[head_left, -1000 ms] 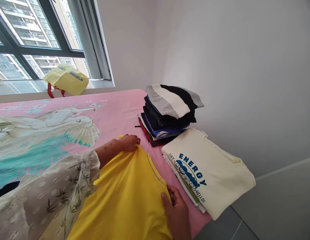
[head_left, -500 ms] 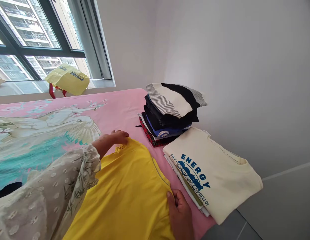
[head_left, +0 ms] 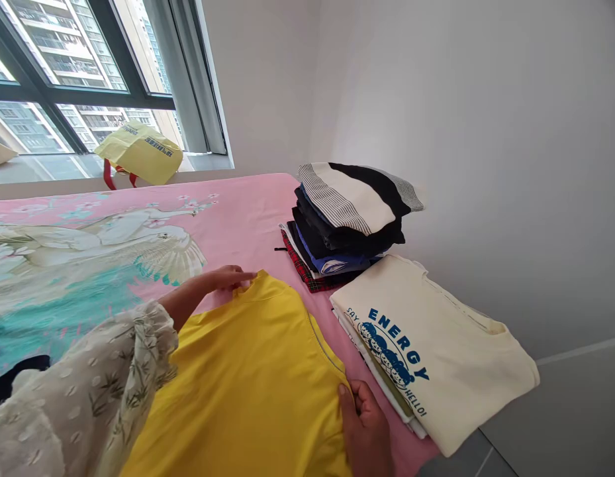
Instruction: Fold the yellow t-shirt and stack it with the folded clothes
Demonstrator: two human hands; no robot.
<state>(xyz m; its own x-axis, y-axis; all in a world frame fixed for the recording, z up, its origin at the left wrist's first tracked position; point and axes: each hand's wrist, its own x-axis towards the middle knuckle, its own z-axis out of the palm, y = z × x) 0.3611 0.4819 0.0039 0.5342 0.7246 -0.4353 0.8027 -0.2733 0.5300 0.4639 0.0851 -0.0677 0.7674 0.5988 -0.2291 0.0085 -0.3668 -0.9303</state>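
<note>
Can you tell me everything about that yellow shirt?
The yellow shirt is bright, plain and soft-looking, like knit cotton, with a thin grey seam line near its right edge. It lies spread flat on the pink bed sheet. The left hand rests on its far corner, and the right hand grips its near right edge. The person's patterned sleeve covers its left side; its lower part runs out of view.

Yellow shirt (head_left: pixel 247 384) and right hand (head_left: pixel 367 430) run off the bottom edge.
</note>
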